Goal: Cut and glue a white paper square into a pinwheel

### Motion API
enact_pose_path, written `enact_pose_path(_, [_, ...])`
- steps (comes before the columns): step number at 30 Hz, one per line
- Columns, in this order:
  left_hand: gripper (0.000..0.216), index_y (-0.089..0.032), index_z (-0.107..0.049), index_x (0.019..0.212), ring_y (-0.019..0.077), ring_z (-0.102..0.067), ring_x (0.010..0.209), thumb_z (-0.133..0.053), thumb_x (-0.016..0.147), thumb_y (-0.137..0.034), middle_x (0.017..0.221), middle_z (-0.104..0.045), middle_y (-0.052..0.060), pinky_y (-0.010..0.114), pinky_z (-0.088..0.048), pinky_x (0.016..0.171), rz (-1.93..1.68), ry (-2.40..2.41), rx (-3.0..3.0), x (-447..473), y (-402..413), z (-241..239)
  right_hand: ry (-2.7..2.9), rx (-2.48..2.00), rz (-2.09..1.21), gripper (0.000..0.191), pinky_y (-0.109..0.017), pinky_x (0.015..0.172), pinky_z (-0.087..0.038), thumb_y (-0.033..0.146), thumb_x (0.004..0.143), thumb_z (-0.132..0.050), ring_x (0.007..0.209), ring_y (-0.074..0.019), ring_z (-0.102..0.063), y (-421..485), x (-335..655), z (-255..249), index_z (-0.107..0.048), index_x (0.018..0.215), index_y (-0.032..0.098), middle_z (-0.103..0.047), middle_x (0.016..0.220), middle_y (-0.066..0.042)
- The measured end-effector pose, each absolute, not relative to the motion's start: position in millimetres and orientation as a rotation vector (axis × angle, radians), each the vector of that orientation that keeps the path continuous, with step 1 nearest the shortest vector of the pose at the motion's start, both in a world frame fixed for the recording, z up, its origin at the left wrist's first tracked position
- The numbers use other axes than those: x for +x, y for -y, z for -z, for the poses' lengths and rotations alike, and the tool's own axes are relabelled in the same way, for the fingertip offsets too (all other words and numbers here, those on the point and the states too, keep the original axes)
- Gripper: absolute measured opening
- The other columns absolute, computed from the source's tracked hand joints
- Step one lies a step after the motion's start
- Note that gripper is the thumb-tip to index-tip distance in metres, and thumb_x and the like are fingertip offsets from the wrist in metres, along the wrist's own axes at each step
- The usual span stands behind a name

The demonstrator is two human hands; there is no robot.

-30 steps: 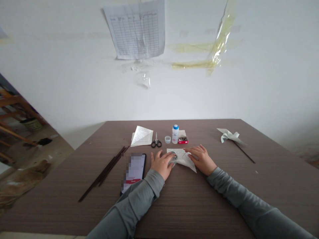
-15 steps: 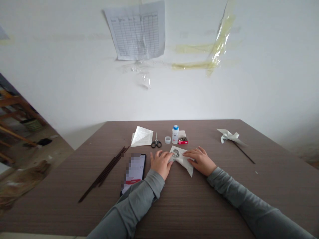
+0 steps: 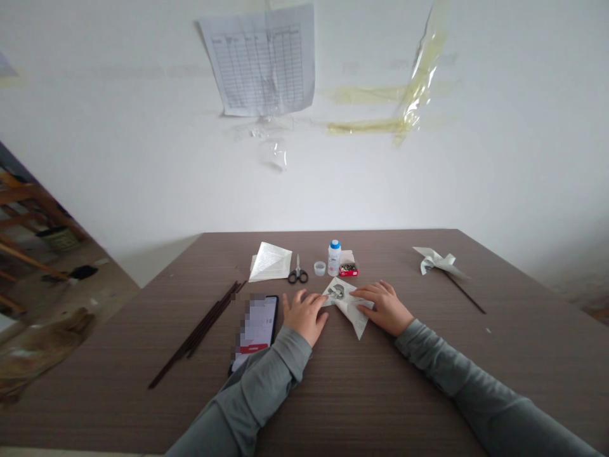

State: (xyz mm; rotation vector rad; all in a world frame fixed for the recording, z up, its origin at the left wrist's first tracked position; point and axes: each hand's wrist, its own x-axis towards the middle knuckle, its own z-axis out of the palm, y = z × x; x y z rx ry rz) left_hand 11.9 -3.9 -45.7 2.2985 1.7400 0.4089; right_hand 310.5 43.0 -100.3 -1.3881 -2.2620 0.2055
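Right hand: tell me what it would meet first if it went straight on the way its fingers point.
The folded paper, which the right hand seems to touch; beyond it, likely the left hand, though depth is unclear.

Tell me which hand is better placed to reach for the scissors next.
Probably the left hand: the scissors lie just beyond it, while the right hand is farther off, at the other side of the folded paper.
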Motion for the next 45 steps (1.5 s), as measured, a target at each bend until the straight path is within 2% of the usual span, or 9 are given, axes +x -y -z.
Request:
enact_pose_path(4, [0.055,-0.041,-0.091,0.166,0.0509,-0.065,0.177,-0.076,0.118,-0.019,0.178,-0.086,0.007,0.097,-0.038,0.153,-0.407,-1.740,2.308,10.1,3.4,48.9,2.194,-1.306,-0.201,0.046,-0.070,0.138,-0.061,0.034,0.117,-0.069,0.146,-0.0423,-0.087,-50.8,310.8,99.1,-0.098,0.154,0.035,-0.097,0.153,-0.015])
enact_pose_path(8, [0.052,-0.042,-0.092,0.164,0.0487,-0.065,0.176,-0.077,0.119,-0.021,0.178,-0.087,0.007,0.093,-0.041,0.154,-0.404,-1.739,2.328,7.5,2.8,50.8,2.154,-1.244,-0.150,0.053,-0.066,0.135,-0.064,0.029,0.117,-0.066,0.149,-0.0394,-0.084,-64.7,310.7,93.9,-0.094,0.161,0.038,-0.093,0.160,-0.012])
enact_pose_path(14, [0.054,-0.038,-0.088,0.169,0.0481,-0.062,0.179,-0.067,0.123,-0.020,0.183,-0.083,0.007,0.096,-0.035,0.155,-0.355,-1.734,2.311,4.0,4.7,48.0,2.204,-1.250,-0.065,0.050,-0.069,0.134,-0.065,0.029,0.117,-0.074,0.156,-0.0425,-0.079,-95.0,302.1,73.3,-0.094,0.162,0.038,-0.085,0.173,-0.015])
enact_pose_path(17, [0.053,-0.042,-0.090,0.165,0.0471,-0.064,0.176,-0.071,0.121,-0.019,0.179,-0.085,0.006,0.094,-0.037,0.155,-0.376,-1.732,2.308,2.8,4.7,45.3,2.248,-1.277,-0.047,0.049,-0.067,0.134,-0.064,0.032,0.119,-0.077,0.157,-0.0427,-0.075,-107.7,289.8,62.2,-0.094,0.163,0.041,-0.079,0.180,-0.015])
enact_pose_path(23, [0.051,-0.047,-0.094,0.154,0.0475,-0.070,0.169,-0.076,0.116,-0.018,0.167,-0.090,0.006,0.089,-0.045,0.152,-0.453,-1.739,2.298,2.5,4.5,45.6,2.333,-1.358,0.006,0.059,-0.064,0.138,-0.060,0.023,0.118,-0.077,0.161,-0.0415,-0.070,-121.4,262.8,55.0,-0.090,0.169,0.047,-0.078,0.183,-0.012])
enact_pose_path(29, [0.054,-0.041,-0.089,0.167,0.0459,-0.065,0.177,-0.073,0.120,-0.019,0.180,-0.084,0.008,0.090,-0.042,0.154,-0.402,-1.722,2.293,10.2,2.7,55.2,2.347,-1.391,-0.018,0.065,-0.069,0.143,-0.056,0.018,0.117,-0.072,0.162,-0.0420,-0.069,-128.8,254.3,59.1,-0.088,0.173,0.048,-0.080,0.180,-0.013])
enact_pose_path(35, [0.054,-0.042,-0.090,0.165,0.0413,-0.070,0.173,-0.068,0.124,-0.014,0.177,-0.086,0.008,0.086,-0.046,0.154,-0.430,-1.676,2.316,17.7,2.3,54.9,2.312,-1.411,-0.004,0.071,-0.077,0.150,-0.045,0.015,0.116,-0.066,0.162,-0.0419,-0.067,-132.7,254.3,62.4,-0.086,0.175,0.050,-0.082,0.175,-0.012])
enact_pose_path(42, [0.051,-0.037,-0.086,0.171,0.0391,-0.067,0.174,-0.068,0.127,-0.017,0.181,-0.082,0.010,0.087,-0.043,0.155,-0.344,-1.646,2.273,17.7,10.1,30.3,2.257,-1.328,0.091,0.075,-0.084,0.146,-0.046,0.022,0.108,-0.086,0.161,-0.0478,-0.065,-133.4,260.3,68.4,-0.084,0.177,0.051,-0.083,0.172,-0.014])
enact_pose_path(45, [0.050,-0.035,-0.088,0.167,0.0394,-0.070,0.169,-0.071,0.125,-0.014,0.176,-0.085,0.011,0.087,-0.046,0.153,-0.380,-1.637,2.284,18.2,11.8,27.6,2.208,-1.273,0.140,0.075,-0.084,0.146,-0.048,0.017,0.108,-0.082,0.160,-0.0473,-0.067,-129.6,270.2,69.6,-0.086,0.174,0.051,-0.084,0.170,-0.013])
